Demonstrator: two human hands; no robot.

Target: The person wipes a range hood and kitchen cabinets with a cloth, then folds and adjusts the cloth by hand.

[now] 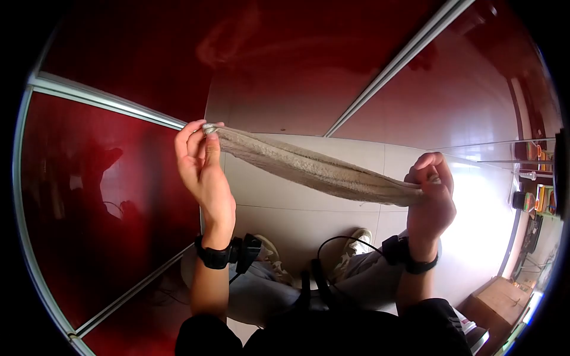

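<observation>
A greyish-beige cloth (pixel 314 168) is stretched lengthwise between my two hands, slanting down to the right and sagging slightly. It looks like a towel or rag with a rough, fuzzy surface. My left hand (pixel 205 172) pinches its left end between thumb and fingers, where a small bunched bit shows above the thumb. At the other end, my right hand (pixel 431 193) is closed round the fabric, fingers curled, with a little of the cloth poking out. Both hands are held up in front of my body, over the floor.
Glossy red panels (pixel 101 196) with silver metal strips (pixel 113 105) stand to the left and ahead. Below are the pale tiled floor (pixel 303 222) and my shoes (pixel 358 243). A cardboard box (pixel 497 301) sits at lower right, near shelves with assorted items. A black cable (pixel 332 240) hangs near my legs.
</observation>
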